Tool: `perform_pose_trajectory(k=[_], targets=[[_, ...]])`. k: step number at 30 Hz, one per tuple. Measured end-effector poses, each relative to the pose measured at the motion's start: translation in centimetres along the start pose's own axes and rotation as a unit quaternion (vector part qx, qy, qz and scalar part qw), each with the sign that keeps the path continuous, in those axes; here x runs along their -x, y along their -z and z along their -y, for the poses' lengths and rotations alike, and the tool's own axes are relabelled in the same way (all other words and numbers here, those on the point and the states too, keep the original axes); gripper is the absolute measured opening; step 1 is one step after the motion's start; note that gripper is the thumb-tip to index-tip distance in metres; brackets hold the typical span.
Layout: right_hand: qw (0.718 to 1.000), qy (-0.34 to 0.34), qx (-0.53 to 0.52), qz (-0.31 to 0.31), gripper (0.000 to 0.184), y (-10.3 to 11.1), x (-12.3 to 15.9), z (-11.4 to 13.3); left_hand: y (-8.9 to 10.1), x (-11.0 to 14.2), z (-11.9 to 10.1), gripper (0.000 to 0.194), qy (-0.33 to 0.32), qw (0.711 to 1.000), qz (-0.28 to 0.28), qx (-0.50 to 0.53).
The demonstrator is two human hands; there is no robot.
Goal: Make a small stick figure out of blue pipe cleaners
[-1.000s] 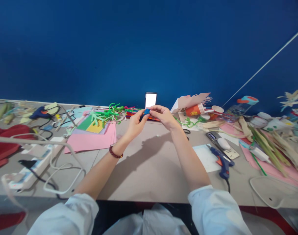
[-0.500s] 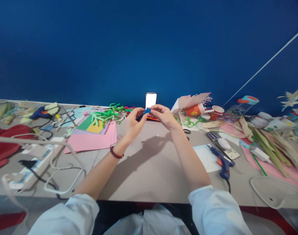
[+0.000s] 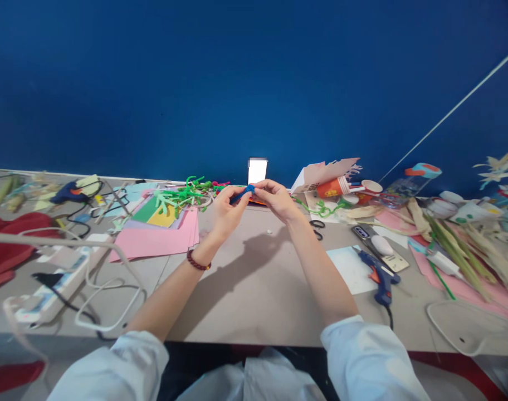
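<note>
Left hand (image 3: 229, 211) pinching blue piece (image 3: 251, 189) from 9 o'clock | right hand (image 3: 280, 201) gripping it from 3 o'clock | location: hanging toward 12 o'clock of desk (image 3: 274, 312) | handling: seeming light, soft, crushable; ends probably offering best hold

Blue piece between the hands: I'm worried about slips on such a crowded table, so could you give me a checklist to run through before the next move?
1. Blue piece held at both sides: ok; the left hand and the right hand pinch it.
2. Grip firm: cannot tell.
3. Glue gun at the right lying down: ok; its nozzle end is over the pale blue sheet.
4. Glue gun cold: cannot tell.
5. Upright screen fully visible: not ok; fingers hide its lower end in this view.
6. Cables tidy: not ok; white cables loop loosely about the power strip.
</note>
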State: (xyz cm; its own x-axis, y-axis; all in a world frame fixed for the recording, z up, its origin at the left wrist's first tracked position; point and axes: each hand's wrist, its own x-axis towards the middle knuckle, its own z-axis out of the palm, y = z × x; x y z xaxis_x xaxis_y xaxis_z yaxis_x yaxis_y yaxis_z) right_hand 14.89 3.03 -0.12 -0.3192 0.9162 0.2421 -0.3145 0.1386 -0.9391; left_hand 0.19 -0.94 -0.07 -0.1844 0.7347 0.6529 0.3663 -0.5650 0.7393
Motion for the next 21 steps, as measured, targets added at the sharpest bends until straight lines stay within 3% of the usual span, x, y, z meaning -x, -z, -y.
perform_pose_trajectory(k=[4, 10, 13, 17, 21], targets=[[1.0, 0.007, 0.0, -0.009, 0.028, -0.1, 0.0, 0.1, 0.0, -0.3, 0.7, 0.014, 0.015, 0.999, 0.029, 0.032], [0.999, 0.011, 0.0, -0.039, 0.027, -0.2, 0.0, 0.5, 0.5, -0.5, 1.2, 0.015, -0.081, 0.992, 0.091, -0.034], [0.999, 0.008, 0.01, -0.047, 0.026, -0.3, 0.0, 0.5, 0.6, -0.5, 0.8, 0.016, -0.095, 0.988, 0.099, -0.067], [0.999, 0.013, 0.02, -0.026, 0.025, -0.2, -0.1, 0.2, 0.4, -0.4, 0.8, 0.017, -0.052, 0.995, 0.081, -0.033], [0.999, 0.012, 0.041, 0.007, 0.032, -0.3, 0.1, 0.2, 0.0, -0.3, 1.2, 0.018, 0.055, 0.995, 0.062, 0.06]])
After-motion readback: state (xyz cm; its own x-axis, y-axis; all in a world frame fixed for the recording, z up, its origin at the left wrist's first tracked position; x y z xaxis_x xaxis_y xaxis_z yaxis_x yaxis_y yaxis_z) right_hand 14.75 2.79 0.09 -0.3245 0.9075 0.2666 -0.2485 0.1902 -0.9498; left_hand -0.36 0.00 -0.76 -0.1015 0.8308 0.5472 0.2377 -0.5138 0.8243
